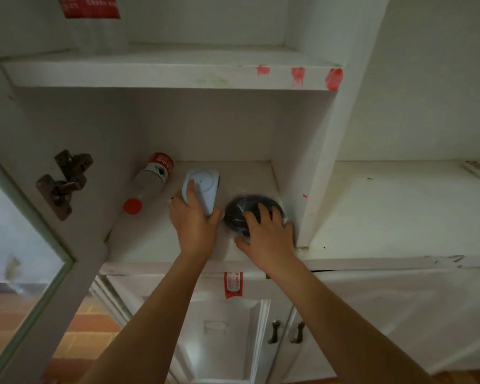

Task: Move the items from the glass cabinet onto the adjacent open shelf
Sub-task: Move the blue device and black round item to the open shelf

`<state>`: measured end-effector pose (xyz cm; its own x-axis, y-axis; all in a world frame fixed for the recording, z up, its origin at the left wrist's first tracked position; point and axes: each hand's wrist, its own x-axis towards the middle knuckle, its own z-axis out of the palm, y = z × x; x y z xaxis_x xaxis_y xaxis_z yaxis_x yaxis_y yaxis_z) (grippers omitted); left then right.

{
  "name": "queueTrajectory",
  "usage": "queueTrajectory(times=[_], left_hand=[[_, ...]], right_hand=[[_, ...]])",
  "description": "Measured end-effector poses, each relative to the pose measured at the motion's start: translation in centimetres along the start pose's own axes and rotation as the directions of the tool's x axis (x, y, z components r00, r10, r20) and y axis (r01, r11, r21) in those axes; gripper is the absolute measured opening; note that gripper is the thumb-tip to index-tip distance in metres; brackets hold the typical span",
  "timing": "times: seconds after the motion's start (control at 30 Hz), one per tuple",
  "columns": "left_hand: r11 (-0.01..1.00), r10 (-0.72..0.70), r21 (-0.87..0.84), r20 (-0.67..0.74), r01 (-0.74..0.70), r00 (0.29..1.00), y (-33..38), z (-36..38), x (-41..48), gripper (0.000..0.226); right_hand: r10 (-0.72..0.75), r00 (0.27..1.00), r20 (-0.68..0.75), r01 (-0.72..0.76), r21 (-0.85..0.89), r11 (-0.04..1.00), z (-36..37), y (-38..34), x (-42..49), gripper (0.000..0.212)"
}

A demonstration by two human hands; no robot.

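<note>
Inside the white cabinet, on its lower shelf [150,239], my left hand [194,220] grips a pale blue rounded device [205,187] from its near end. Just right of it, my right hand [269,234] rests on a black coiled cable in clear plastic wrap [241,209], fingers spread over its top, thumb at its near edge. A plastic bottle [150,181] with a red cap and red-and-white label lies on its side at the shelf's left. The open shelf [399,212] lies to the right, past the cabinet's side wall [316,173].
The glass cabinet door [31,261] stands swung open at the left, its hinge [64,181] on the frame. An upper shelf [164,76] carries another bottle with a red label [94,20]. Below are closed white doors with two dark handles [286,332].
</note>
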<state>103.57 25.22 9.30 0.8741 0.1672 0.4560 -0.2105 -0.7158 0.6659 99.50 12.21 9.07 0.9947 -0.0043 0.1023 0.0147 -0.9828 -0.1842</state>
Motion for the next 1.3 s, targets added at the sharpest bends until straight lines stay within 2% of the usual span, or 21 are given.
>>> queueTrajectory(times=[0.1, 0.17, 0.3, 0.47, 0.63, 0.83, 0.9, 0.97, 1.07, 1.13, 1.2, 1.3], left_hand=[[1.0, -0.012, 0.005, 0.005, 0.012, 1.0, -0.3, -0.4, -0.5, 0.079], [1.0, -0.001, 0.017, 0.001, 0.001, 1.0, -0.6, -0.7, -0.8, 0.079], [1.0, -0.003, 0.031, -0.008, 0.003, 1.0, -1.0, -0.9, -1.5, 0.077], [0.999, -0.003, 0.046, -0.025, 0.005, 1.0, -1.1, -1.2, -2.6, 0.075], [0.999, -0.025, 0.044, -0.063, 0.028, 0.998, -0.4, -1.6, -3.7, 0.074], [0.994, -0.07, 0.072, -0.084, 0.076, 0.994, 1.1, -2.8, -6.7, 0.074], [0.992, -0.093, 0.082, -0.096, 0.101, 0.991, 1.3, -3.3, -7.9, 0.073], [0.988, -0.111, 0.092, -0.105, 0.121, 0.988, 1.3, -3.8, -9.2, 0.073], [0.987, -0.119, 0.099, -0.105, 0.129, 0.987, 0.9, -4.5, -11.2, 0.074], [0.987, -0.116, 0.1, -0.107, 0.127, 0.987, 0.7, -5.0, -12.1, 0.074], [0.988, -0.103, 0.106, -0.105, 0.115, 0.989, 0.5, -5.4, -12.5, 0.073], [0.991, -0.068, 0.112, -0.098, 0.079, 0.993, 0.5, -5.9, -12.7, 0.072]], right_hand=[[0.009, 0.999, 0.04, -0.012, 0.067, 0.998, 0.6, 0.1, 0.5, 0.064], [0.001, 0.999, 0.049, -0.004, 0.075, 0.997, 0.7, 0.3, 0.7, 0.06], [-0.007, 1.0, 0.015, 0.006, 0.09, 0.996, 1.0, 0.5, 0.4, 0.05], [-0.025, 1.0, -0.01, 0.025, 0.068, 0.997, 1.1, 0.4, -0.8, 0.049], [-0.078, 0.997, -0.012, 0.078, 0.05, 0.996, 1.1, 0.8, -2.6, 0.053], [-0.14, 0.99, 0.035, 0.14, 0.012, 0.99, 0.9, 1.5, -5.1, 0.073], [-0.157, 0.987, 0.038, 0.157, -0.021, 0.987, 0.8, 1.8, -5.8, 0.072], [-0.16, 0.987, 0.008, 0.16, -0.027, 0.987, 0.9, 1.9, -6.4, 0.066], [-0.174, 0.978, -0.112, 0.175, -0.007, 0.985, 1.0, 1.8, -7.5, 0.057], [-0.168, 0.977, -0.131, 0.166, -0.028, 0.986, 1.0, 1.8, -8.1, 0.055], [-0.157, 0.981, -0.11, 0.15, -0.068, 0.986, 1.0, 1.8, -8.5, 0.057], [-0.153, 0.975, -0.16, 0.137, -0.106, 0.985, 1.1, 1.5, -9.2, 0.068]])
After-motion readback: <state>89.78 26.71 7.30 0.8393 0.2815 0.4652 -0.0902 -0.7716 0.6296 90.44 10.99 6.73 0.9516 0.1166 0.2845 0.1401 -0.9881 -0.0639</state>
